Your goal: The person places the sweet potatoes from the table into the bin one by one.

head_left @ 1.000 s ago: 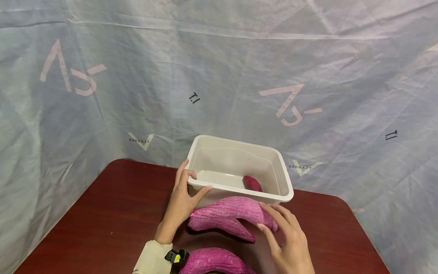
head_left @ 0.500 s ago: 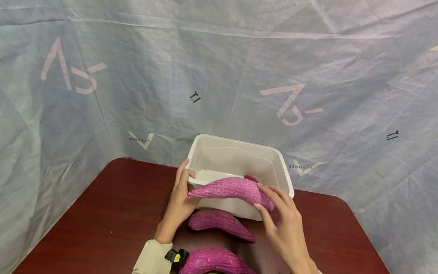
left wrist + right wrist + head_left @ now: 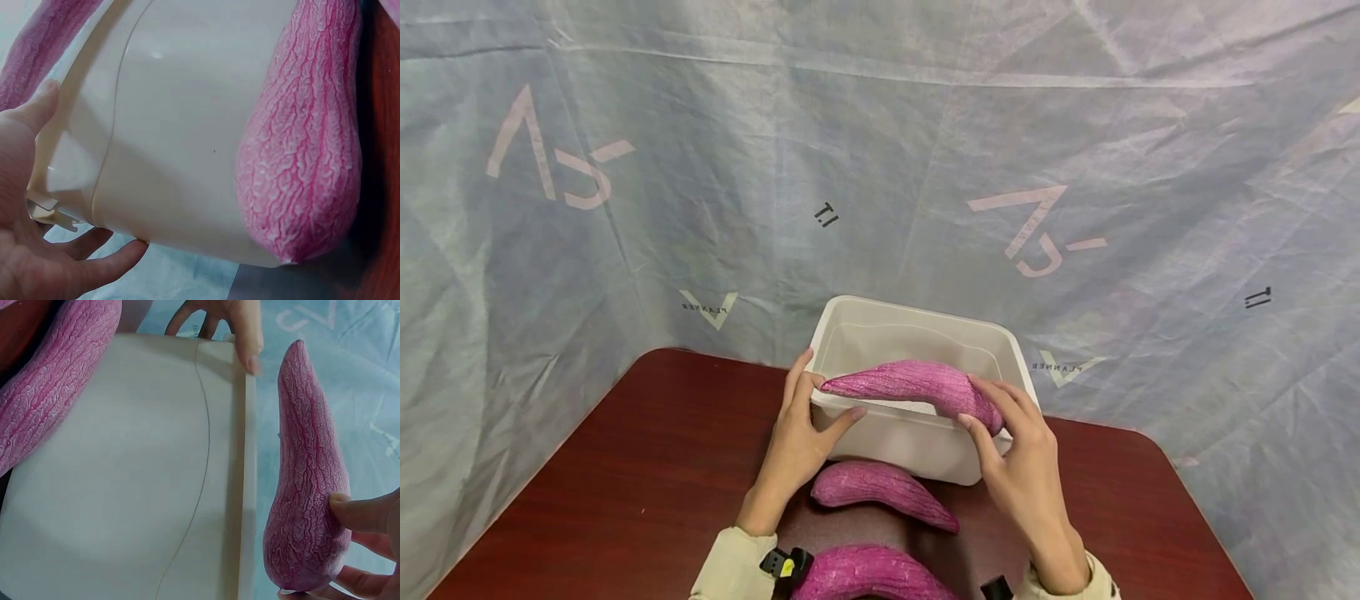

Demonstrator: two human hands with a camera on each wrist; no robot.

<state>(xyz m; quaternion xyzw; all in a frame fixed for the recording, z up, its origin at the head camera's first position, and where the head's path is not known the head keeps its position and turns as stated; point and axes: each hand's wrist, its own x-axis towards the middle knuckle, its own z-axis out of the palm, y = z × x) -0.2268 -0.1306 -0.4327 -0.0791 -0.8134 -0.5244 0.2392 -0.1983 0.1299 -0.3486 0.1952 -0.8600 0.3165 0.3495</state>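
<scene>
A long purple sweet potato (image 3: 910, 382) with wrinkled skin is pinched at its thick right end by my right hand (image 3: 1026, 458). It lies crosswise over the opening of a white plastic bin (image 3: 917, 450), its thin tip pointing left. In the right wrist view, thumb and fingers hold that same sweet potato (image 3: 306, 481) beyond the bin's rim. My left hand (image 3: 797, 446) grips the bin's near left corner, thumb along the front rim. A second sweet potato (image 3: 880, 492) lies on the table in front of the bin, large in the left wrist view.
Another sweet potato (image 3: 868, 573) lies nearer the person, cut off by the lower frame edge. Dark red wooden table (image 3: 587, 475) surrounds the bin. A grey printed cloth (image 3: 880, 183) hangs behind it. Black wrist cameras (image 3: 788, 565) show at the sleeves.
My right hand has lifted the sweet potato from beside the others and carried it up and forward over the bin. It now hides the smaller red one inside. The left hand stays put.
</scene>
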